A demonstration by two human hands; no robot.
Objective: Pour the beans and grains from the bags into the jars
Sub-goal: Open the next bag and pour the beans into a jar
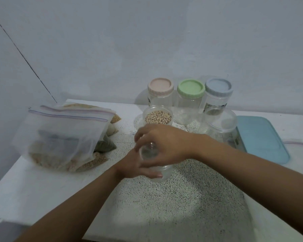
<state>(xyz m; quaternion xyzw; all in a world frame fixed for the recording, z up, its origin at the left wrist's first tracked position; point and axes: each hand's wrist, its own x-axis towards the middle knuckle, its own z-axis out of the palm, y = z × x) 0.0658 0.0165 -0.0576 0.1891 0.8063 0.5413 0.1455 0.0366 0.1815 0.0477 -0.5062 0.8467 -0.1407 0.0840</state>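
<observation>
A clear jar (160, 172) stands on the speckled table in the middle of the head view. My left hand (135, 165) grips its side from the left. My right hand (162, 143) curls over its top, fingers around the clear lid or rim; which one I cannot tell. Behind it an open jar (158, 116) holds pale beans. Three empty jars stand at the back with a pink lid (160, 84), a green lid (191, 88) and a blue lid (218, 86). A pile of zip bags (63, 137) with beans and grains lies at the left.
Another clear container (220, 124) with a clear lid stands right of the bean jar. A light blue tray (262, 137) lies at the right, with a zip strip poking out beyond it. The white table edge (11, 193) runs along the left. A wall rises close behind the jars.
</observation>
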